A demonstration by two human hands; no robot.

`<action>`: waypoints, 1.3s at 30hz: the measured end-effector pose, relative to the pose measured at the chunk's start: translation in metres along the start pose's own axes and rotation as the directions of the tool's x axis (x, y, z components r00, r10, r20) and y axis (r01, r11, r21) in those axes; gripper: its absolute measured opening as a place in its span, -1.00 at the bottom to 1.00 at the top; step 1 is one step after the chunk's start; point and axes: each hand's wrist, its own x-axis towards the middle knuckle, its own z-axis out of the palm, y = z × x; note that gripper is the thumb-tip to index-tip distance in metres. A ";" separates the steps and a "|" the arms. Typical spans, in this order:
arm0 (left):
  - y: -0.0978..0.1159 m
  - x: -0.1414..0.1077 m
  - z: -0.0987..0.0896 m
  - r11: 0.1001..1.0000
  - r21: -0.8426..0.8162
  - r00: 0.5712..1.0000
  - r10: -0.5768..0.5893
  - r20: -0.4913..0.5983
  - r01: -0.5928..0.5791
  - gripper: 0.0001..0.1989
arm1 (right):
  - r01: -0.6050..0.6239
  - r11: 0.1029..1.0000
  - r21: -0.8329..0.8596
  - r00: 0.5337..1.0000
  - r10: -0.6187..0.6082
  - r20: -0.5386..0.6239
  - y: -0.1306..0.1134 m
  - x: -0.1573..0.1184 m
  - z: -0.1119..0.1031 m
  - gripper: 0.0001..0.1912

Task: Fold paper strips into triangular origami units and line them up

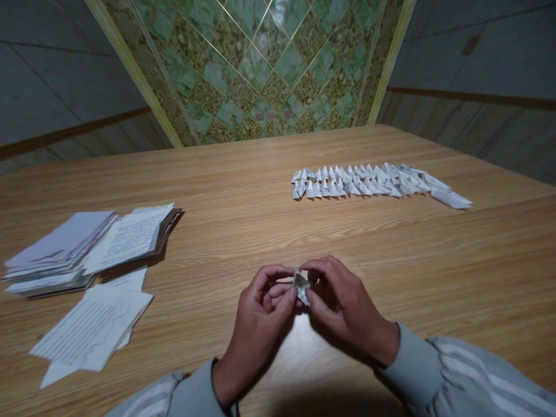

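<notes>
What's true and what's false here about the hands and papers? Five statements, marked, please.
1. The left hand and right hand hold one small folded paper between them. True.
2. The right hand lies flat on the table. False: it grips the small folded paper.
3. The top loose sheet lies nearer the person than the paper stack. True.
4. The folded pieces form two rows. True.
5. The folded pieces stand left of the paper stack. False: they stand right of it.

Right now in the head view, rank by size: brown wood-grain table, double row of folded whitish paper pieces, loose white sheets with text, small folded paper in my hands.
1. Table
2. Double row and loose sheets: too alike to rank, the sheets being nearer the camera
3. Small folded paper
</notes>
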 end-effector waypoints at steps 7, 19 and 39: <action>0.003 -0.004 0.002 0.990 0.117 0.996 0.081 -0.040 -0.076 -0.97 | 0.051 0.989 -0.138 0.998 -0.047 0.037 0.001 -0.002 0.003 -0.81; -0.002 0.001 0.001 1.000 0.025 0.994 0.012 -0.110 -0.009 -0.74 | -0.046 0.999 0.008 0.999 0.046 0.015 -0.001 -0.004 0.004 -0.82; 0.004 -0.007 -0.001 0.980 0.186 0.997 0.063 0.041 -0.070 -0.95 | -0.278 0.886 0.370 0.958 0.285 0.037 -0.011 -0.003 -0.004 -0.93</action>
